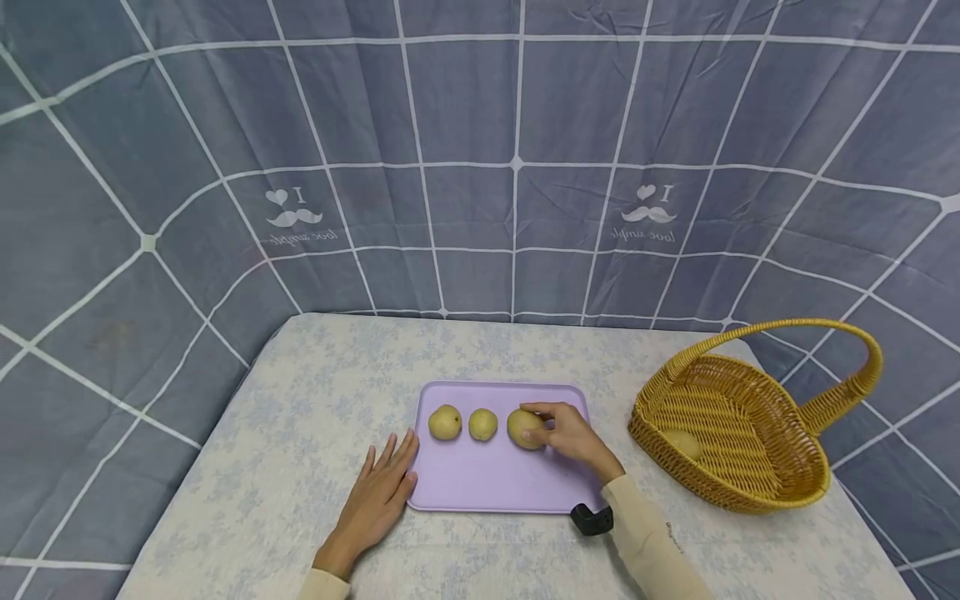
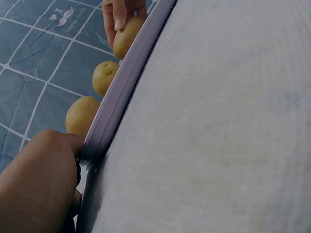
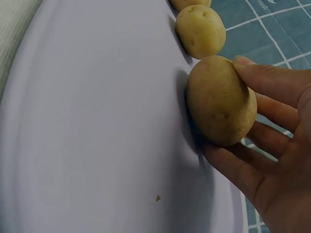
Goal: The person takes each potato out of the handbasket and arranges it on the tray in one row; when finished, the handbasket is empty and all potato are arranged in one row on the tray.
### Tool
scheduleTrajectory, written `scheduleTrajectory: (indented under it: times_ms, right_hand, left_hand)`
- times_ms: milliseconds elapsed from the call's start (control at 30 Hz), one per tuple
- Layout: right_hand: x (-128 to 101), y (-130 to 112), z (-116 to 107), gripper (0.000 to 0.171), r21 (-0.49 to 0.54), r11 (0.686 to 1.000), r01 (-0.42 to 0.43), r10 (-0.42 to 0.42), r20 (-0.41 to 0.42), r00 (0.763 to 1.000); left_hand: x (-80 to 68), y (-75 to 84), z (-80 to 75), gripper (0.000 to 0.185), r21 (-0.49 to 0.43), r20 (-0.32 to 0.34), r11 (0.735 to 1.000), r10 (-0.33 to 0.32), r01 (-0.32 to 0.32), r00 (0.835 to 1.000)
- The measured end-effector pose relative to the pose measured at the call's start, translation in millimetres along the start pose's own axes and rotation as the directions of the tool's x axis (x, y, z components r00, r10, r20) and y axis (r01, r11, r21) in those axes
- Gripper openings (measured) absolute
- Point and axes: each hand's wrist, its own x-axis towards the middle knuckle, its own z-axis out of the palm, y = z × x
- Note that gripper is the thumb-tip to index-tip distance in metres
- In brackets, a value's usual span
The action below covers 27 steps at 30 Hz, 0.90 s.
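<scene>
A lilac tray (image 1: 495, 492) bears a row of three potatoes. My right hand (image 1: 568, 432) pinches the rightmost potato (image 3: 218, 99) between thumb and fingers, low over the tray's surface. Next to it are the small middle potato (image 1: 483, 425) and the left potato (image 1: 445, 422). At the tray's left edge, my left hand (image 1: 378, 493) lies with its fingers straight, the fingertips touching the rim. In the left wrist view that hand's thumb (image 2: 73, 141) is right at the tray's corner.
To the right stands a yellow wicker basket (image 1: 780, 492) with a tall handle; another potato (image 1: 684, 443) lies inside. A floral cloth (image 1: 315, 383) covers the table. Behind rises a blue-grey curtain (image 1: 465, 208) with white lines. A black wrist device (image 1: 592, 520) sits by the right sleeve.
</scene>
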Motion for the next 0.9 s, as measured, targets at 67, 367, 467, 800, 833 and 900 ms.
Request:
scheduleTrajectory:
  times_ms: [67, 367, 467, 800, 833, 900]
  right_hand:
    - [-1, -1, 0, 0.045, -0.014, 1.000, 0.005, -0.005, -0.001, 1.000]
    - [-8, -35, -6, 0.041, 0.009, 0.999, 0.052, -0.052, 0.014, 0.999]
    - [-9, -38, -7, 0.041, -0.004, 0.999, 0.042, -0.041, 0.012, 0.999]
    - [-6, -15, -12, 0.047, 0.008, 1.000, 0.009, -0.008, -0.009, 1.000]
    - [-8, -19, -16, 0.047, 0.031, 1.000, 0.001, -0.001, -0.011, 1.000]
    - [-15, -31, -25, 0.047, 0.063, 0.998, -0.010, 0.011, -0.020, 1.000]
  left_hand:
    - [0.0, -0.2, 0.2, 0.051, 0.000, -0.001, 1.000, 0.001, -0.001, 1.000]
    - [-0.2, -0.9, 1.3, 0.050, -0.008, 0.000, 1.000, -0.003, 0.003, 1.000]
    - [-0.4, -0.7, 1.2, 0.050, -0.005, 0.000, 1.000, -0.004, 0.004, 1.000]
    - [-1.0, -0.9, 1.7, 0.050, -0.003, 0.001, 1.000, 0.000, 0.000, 1.000]
    - [-0.9, -0.9, 1.7, 0.050, -0.003, -0.001, 1.000, 0.002, -0.002, 1.000]
    - [-0.9, -1.3, 1.7, 0.050, 0.001, 0.000, 1.000, 0.007, -0.007, 1.000]
